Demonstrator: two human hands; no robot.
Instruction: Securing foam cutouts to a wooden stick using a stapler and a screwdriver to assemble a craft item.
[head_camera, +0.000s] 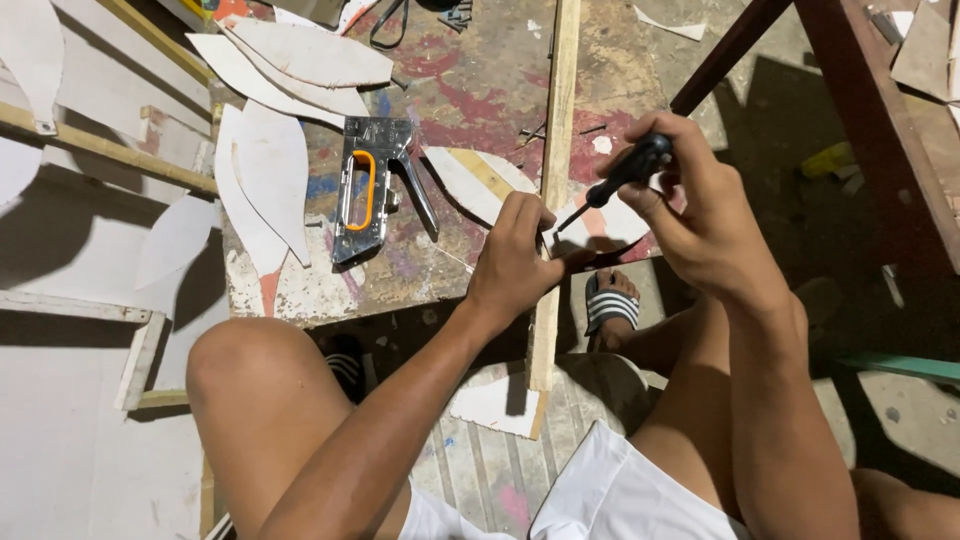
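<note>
Right hand gripping screwdriver, left hand pinching wooden strip, staple gun nearby

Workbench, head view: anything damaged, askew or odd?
Nothing broken. The workbench top is paint-stained and chipped at its near edge. The wooden strip overhangs that edge, pinned by the left hand; the right hand holds a screwdriver to it. The staple gun lies on its side.
</note>
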